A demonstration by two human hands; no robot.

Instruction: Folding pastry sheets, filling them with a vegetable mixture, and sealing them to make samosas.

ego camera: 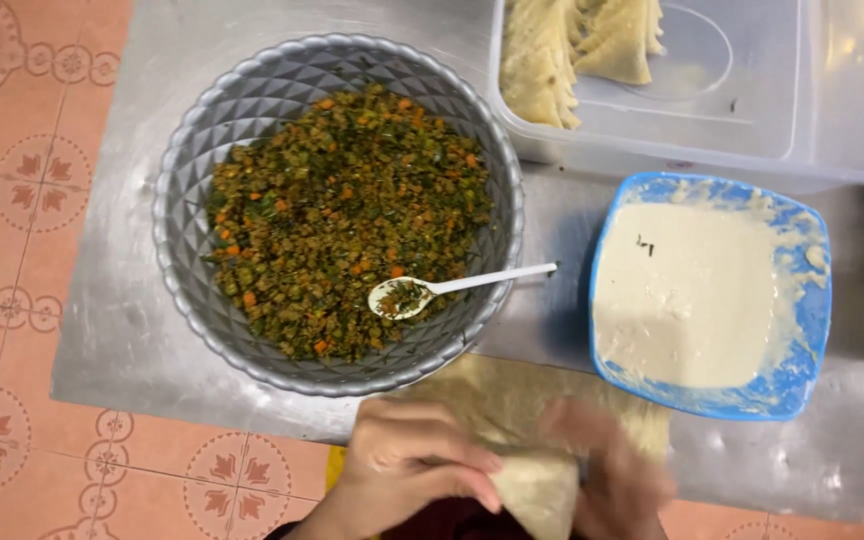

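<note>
Pastry sheet [512, 400] lies at the bottom centre of the frame, on the metal surface [122, 340] edge — both hands fold it. Left hand [412, 465] has its fingers curled narrow, gripping the folded corner; right hand [617, 470] is blurred, so I cannot tell its grip. Just above sit the grey bowl [192, 150] of minced filling with a white spoon [452, 287], and the blue dish [807, 330] of pale paste. Thin pastry could tear if pulled hard — or slip off the edge.

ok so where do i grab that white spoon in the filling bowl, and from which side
Take the white spoon by its handle end, coming from the right. The thin handle pokes out over the rim of the grey bowl, clear of the filling, while the scoop end lies loaded in the mix.
</note>
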